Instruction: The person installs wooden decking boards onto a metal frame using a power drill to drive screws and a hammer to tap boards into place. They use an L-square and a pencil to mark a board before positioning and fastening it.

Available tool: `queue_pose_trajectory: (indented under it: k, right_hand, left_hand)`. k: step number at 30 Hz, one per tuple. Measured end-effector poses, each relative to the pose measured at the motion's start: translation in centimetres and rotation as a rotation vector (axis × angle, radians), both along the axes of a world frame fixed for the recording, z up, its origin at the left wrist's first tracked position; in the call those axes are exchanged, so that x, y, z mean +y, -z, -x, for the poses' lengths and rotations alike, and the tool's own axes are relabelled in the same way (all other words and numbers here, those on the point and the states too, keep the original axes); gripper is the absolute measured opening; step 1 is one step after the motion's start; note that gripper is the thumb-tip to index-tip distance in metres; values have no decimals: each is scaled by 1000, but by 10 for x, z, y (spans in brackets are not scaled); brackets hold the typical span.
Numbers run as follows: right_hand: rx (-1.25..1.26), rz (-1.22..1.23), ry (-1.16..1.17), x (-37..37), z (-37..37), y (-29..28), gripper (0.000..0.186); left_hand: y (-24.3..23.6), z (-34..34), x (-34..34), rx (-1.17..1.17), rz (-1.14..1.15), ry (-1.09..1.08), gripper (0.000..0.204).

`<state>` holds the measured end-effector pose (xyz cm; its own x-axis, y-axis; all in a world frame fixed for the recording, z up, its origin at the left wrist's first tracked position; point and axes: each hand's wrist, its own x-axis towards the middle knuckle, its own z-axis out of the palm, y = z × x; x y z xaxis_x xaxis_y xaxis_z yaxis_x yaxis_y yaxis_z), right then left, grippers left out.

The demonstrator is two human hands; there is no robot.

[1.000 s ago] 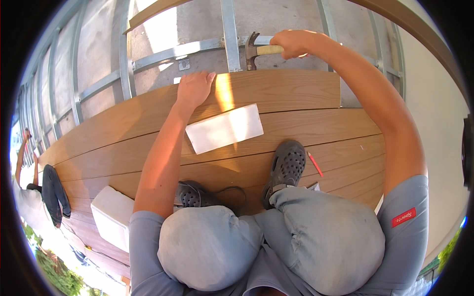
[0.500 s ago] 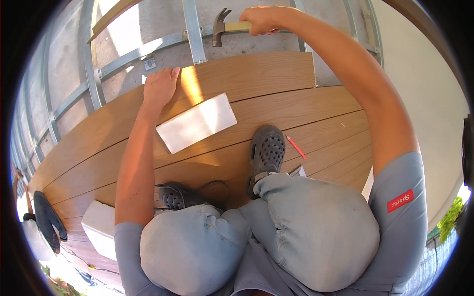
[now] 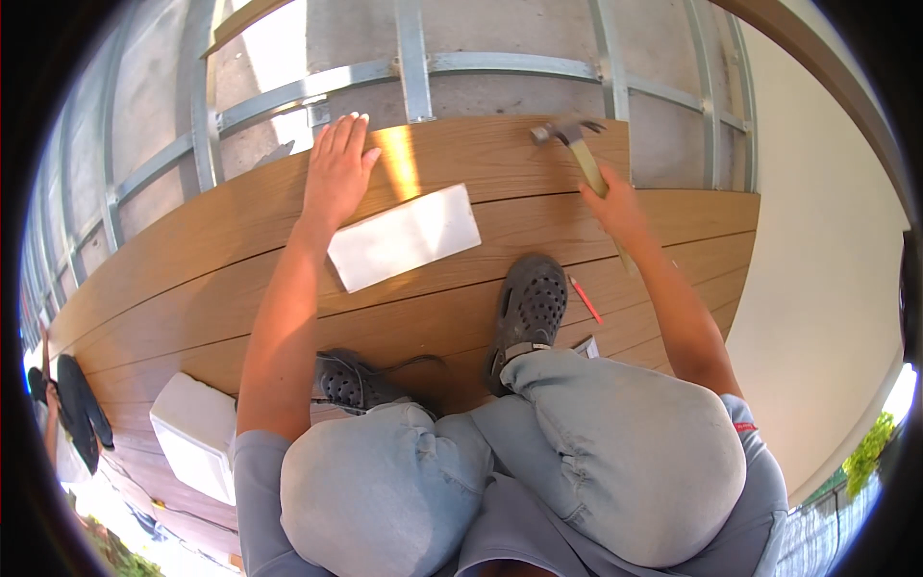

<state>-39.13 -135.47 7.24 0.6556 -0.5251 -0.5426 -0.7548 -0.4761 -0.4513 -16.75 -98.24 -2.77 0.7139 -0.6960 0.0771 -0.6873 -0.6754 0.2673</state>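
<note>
My right hand [image 3: 615, 207] grips the pale yellow handle of a claw hammer [image 3: 583, 154], whose metal head is raised over the right end of the outermost wood-toned deck board [image 3: 500, 154]. My left hand [image 3: 336, 168] lies flat on that same board near its far edge, fingers stretched and slightly apart. Just right of my left wrist, a white rectangular block [image 3: 404, 238] rests across the boards. A red pencil [image 3: 585, 300] lies on the decking beside my dark clog [image 3: 532, 303].
Beyond the boards runs a grid of metal framing [image 3: 413, 67] over concrete. A pale wall [image 3: 827, 221] rises at the right. A white box [image 3: 197, 433] stands at the lower left, and another person [image 3: 82, 413] is at the far left. A dark cord [image 3: 413, 363] lies near my feet.
My right hand has drawn the hammer back from over the framing, nearer to me and rightward, and its head now points away. My left hand has flattened from the board's edge onto its top.
</note>
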Motion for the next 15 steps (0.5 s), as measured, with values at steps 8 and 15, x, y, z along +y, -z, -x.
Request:
queue_pose_trajectory:
  k: [8, 15]
  right_hand:
    - [-165, 107, -1, -29, 164, 68, 29]
    - [226, 309, -470, 6, 130, 14, 56]
  left_hand:
    - [-36, 68, 83, 208, 93, 9, 49]
    - [-126, 176, 219, 154, 325, -544, 29]
